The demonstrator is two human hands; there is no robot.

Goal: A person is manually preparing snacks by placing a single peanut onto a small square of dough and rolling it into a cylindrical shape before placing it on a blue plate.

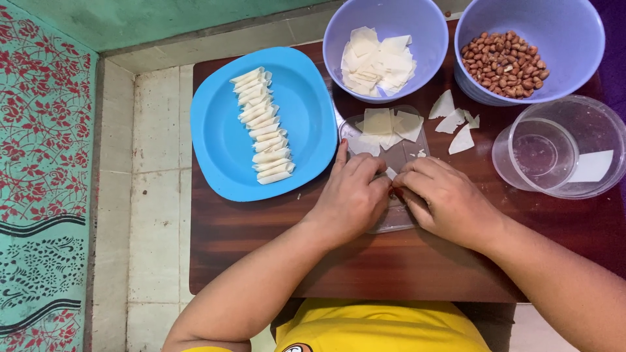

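Note:
My left hand [353, 193] and my right hand [441, 198] meet over a clear plastic lid [391, 221] on the brown table [261, 248]. Together their fingertips pinch a small white pastry wrapper [390, 173], mostly hidden between them. A few flat wrapper squares [383, 125] lie on the far part of the lid. To the left, a blue plate [222, 143] carries a column of several rolled wrappers [263, 127].
A lilac bowl [339, 26] at the back holds cut wrapper squares, and a second lilac bowl [574, 32] holds peanuts [503, 63]. A clear round container [561, 153] stands at the right. Torn wrapper scraps [455, 121] lie beside it. Tiled floor and a patterned mat are left of the table.

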